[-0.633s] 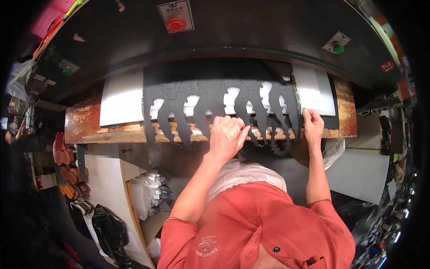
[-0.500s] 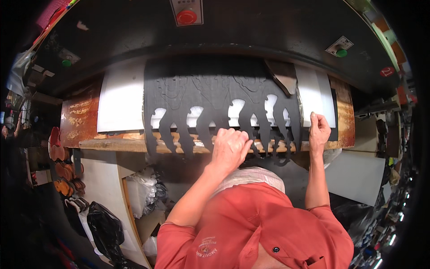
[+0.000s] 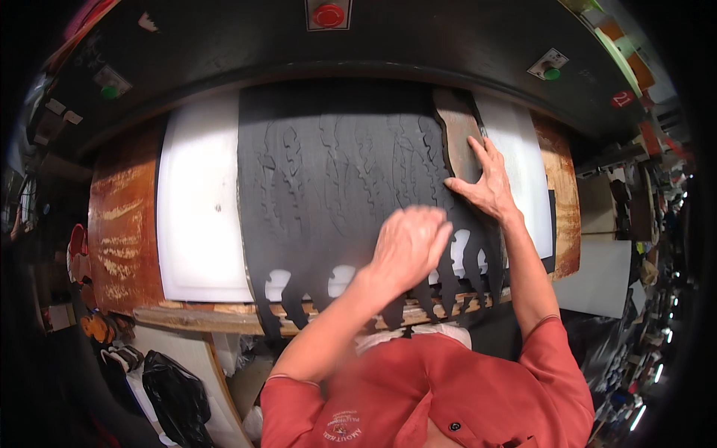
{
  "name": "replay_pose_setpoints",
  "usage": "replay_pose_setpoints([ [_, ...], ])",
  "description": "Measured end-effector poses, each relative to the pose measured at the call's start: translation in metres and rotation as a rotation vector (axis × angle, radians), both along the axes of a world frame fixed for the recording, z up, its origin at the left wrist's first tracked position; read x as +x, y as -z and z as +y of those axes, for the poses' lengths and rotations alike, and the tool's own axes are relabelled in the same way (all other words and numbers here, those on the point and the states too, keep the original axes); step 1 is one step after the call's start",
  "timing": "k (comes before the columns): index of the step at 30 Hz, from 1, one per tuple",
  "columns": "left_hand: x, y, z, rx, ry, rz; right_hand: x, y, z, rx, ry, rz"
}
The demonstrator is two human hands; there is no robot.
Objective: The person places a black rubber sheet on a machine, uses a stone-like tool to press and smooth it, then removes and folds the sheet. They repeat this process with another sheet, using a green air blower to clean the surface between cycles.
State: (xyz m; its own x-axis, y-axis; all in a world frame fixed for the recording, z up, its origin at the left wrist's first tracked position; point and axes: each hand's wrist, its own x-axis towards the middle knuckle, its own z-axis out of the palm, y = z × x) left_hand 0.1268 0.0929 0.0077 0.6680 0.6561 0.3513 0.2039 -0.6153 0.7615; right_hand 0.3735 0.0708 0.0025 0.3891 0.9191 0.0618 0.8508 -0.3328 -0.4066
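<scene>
A large black sheet (image 3: 328, 187) with long finger-shaped cut-outs along its near edge lies on a white cutting board (image 3: 198, 216). My left hand (image 3: 407, 246) hovers blurred over the sheet's near right part with its fingers curled; whether it grips the sheet is unclear. My right hand (image 3: 485, 183) rests flat with fingers spread on the sheet's right edge, beside a brownish strip (image 3: 455, 134) that lies on the sheet's far right corner.
The board sits on a worn wooden bench (image 3: 119, 224) under a dark machine head with a red button (image 3: 328, 15) and green buttons (image 3: 551, 72). A black bag (image 3: 175, 388) and clutter lie on the floor at lower left. Shelves crowd the right side.
The black sheet has slid away from me, farther under the machine head. My left hand has left the near edge and moved right; my right hand has moved up to the sheet's far right.
</scene>
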Motion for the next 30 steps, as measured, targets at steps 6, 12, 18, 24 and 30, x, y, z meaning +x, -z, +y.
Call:
replay_pose_setpoints([
  [6, 0.068, 0.035, 0.071, 0.301, -0.106, 0.139, 0.001, -0.005, 0.007, 0.002, 0.014, 0.05],
  [12, 0.074, 0.041, 0.075, 0.324, -0.094, 0.247, 0.04, -0.029, 0.004, 0.102, 0.05, 0.791],
  [18, 0.082, 0.032, 0.072, 0.153, -0.103, 0.172, 0.053, -0.014, -0.003, 0.302, 0.033, 1.084],
  [24, 0.115, 0.033, 0.033, 0.312, 0.02, 0.308, 0.057, -0.008, -0.008, 0.404, -0.006, 1.242],
  [30, 0.117, 0.038, 0.033, 0.337, 0.007, 0.296, 0.08, -0.016, -0.02, 0.502, 0.011, 1.306],
])
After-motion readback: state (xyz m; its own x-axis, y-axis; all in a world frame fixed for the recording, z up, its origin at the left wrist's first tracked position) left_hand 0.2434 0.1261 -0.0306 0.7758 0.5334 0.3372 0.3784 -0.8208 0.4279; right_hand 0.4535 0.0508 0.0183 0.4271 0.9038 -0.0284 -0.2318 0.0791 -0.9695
